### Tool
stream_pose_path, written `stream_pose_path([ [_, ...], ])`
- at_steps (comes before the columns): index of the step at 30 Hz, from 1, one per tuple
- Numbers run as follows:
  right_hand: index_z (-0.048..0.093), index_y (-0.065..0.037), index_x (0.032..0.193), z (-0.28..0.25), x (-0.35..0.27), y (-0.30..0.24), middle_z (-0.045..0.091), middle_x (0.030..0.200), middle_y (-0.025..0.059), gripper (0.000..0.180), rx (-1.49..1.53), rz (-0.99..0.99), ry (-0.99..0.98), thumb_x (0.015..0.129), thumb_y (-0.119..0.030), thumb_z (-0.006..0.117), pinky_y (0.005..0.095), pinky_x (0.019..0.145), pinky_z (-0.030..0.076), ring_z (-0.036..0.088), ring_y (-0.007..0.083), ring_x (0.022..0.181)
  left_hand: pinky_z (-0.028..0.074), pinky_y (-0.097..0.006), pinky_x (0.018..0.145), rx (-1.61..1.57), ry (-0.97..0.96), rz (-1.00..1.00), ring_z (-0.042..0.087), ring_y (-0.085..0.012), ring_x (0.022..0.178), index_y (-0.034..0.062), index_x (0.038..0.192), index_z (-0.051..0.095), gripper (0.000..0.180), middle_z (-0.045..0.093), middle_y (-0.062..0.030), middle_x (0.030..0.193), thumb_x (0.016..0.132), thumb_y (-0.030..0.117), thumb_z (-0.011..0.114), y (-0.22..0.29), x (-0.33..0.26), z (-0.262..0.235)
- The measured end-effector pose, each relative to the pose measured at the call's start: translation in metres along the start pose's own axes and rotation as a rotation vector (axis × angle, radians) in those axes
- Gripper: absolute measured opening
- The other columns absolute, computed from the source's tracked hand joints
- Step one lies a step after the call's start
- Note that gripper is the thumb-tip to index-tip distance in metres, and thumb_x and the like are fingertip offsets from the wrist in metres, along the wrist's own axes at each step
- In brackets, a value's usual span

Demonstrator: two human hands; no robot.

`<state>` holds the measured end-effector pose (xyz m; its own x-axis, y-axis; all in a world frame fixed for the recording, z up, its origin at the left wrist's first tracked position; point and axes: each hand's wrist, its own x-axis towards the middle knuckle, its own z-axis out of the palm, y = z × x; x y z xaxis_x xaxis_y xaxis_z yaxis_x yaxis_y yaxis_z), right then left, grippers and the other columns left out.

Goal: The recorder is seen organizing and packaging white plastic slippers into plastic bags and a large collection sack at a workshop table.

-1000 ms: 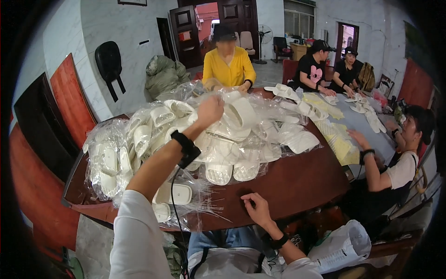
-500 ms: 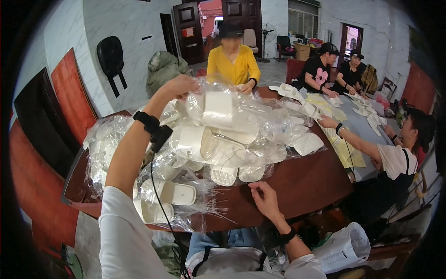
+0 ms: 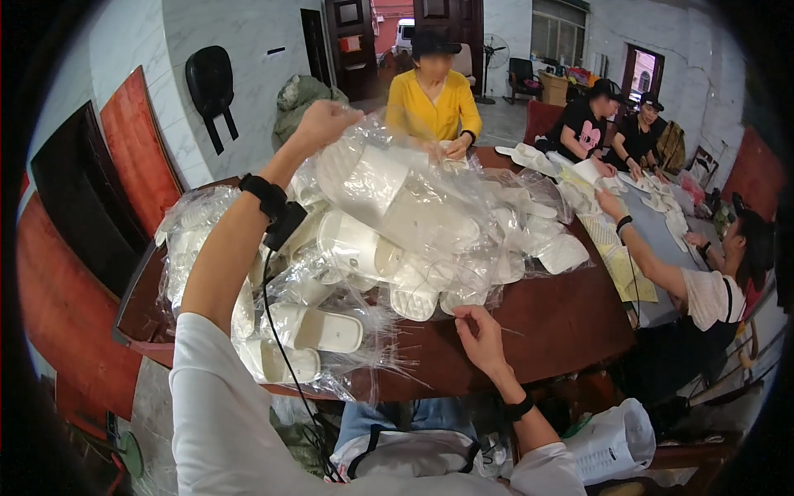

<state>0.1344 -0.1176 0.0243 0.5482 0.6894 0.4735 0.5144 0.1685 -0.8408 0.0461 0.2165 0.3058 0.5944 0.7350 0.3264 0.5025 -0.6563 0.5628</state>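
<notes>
My left hand [image 3: 327,124] is closed on the gathered top of a clear plastic bag [image 3: 430,194]. In it hangs a pair of white slippers [image 3: 376,183], tilted over a heap of bagged white slippers [image 3: 356,244]. My right hand [image 3: 481,341] is over the table's near side, just in front of the heap. Its thumb and fingers curl together; a thin strand shows beside them, but what they pinch is too small to make out. Nearer me lie bagged slippers [image 3: 327,329] beside a bunch of thin ties [image 3: 397,357].
The brown table [image 3: 554,318] carries the heap. Across it a person in yellow [image 3: 434,103] handles a white piece. At the grey table [image 3: 657,289] on the right, several people handle white slipper parts. A black cable [image 3: 281,347] hangs from my left wrist. A white bag [image 3: 616,446] stands at lower right.
My left hand has lifted slightly, tilting the bagged slippers more and raising them off the heap. My right hand stays near the same spot. The person in yellow has raised their head.
</notes>
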Motion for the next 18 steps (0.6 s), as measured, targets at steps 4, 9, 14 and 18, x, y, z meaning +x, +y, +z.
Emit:
stream_pose_path([
  [4,0.057,-0.001,0.095,-0.002,0.003,-0.001,0.057,0.084,0.0114,0.017,-0.012,0.033,0.028,0.078,0.001,0.056,0.028,0.065,0.046,0.058,0.0199,0.073,0.038,-0.021,0.049,-0.409,-0.013,0.233,0.047,-0.006,0.059,0.0056,0.093,0.065,0.027,0.059,0.002,0.076,0.087,0.03,0.055,0.003,0.008,-0.022],
  [9,0.057,0.001,0.094,-0.004,0.005,0.005,0.057,0.084,0.0064,0.013,-0.089,-0.025,0.045,0.08,0.001,0.055,0.023,0.064,0.044,0.055,0.0105,0.072,0.035,-0.018,0.046,-0.383,0.135,0.46,0.043,-0.0013,0.058,0.008,0.105,0.063,0.03,0.061,0.0031,0.083,0.089,0.031,0.051,0.006,0.01,-0.036],
  [14,0.057,0.0,0.094,0.0,0.008,0.005,0.058,0.084,0.012,0.015,-0.038,0.028,0.039,0.079,0.001,0.054,0.0279,0.064,0.046,0.059,0.0206,0.073,0.024,-0.019,0.039,-0.294,0.212,0.393,0.03,-0.0009,0.046,0.011,0.106,0.064,0.029,0.049,0.0085,0.063,0.09,0.032,0.051,0.003,-0.005,-0.055],
  [18,0.056,-0.001,0.093,0.001,0.009,-0.001,0.058,0.085,0.012,0.014,-0.046,0.045,0.029,0.079,0.0,0.054,0.0276,0.061,0.046,0.06,0.0205,0.073,0.032,-0.022,0.058,-0.293,0.195,0.327,0.04,-0.0042,0.063,0.0109,0.103,0.065,0.027,0.052,0.0054,0.072,0.089,0.03,0.051,-0.006,-0.008,-0.067],
])
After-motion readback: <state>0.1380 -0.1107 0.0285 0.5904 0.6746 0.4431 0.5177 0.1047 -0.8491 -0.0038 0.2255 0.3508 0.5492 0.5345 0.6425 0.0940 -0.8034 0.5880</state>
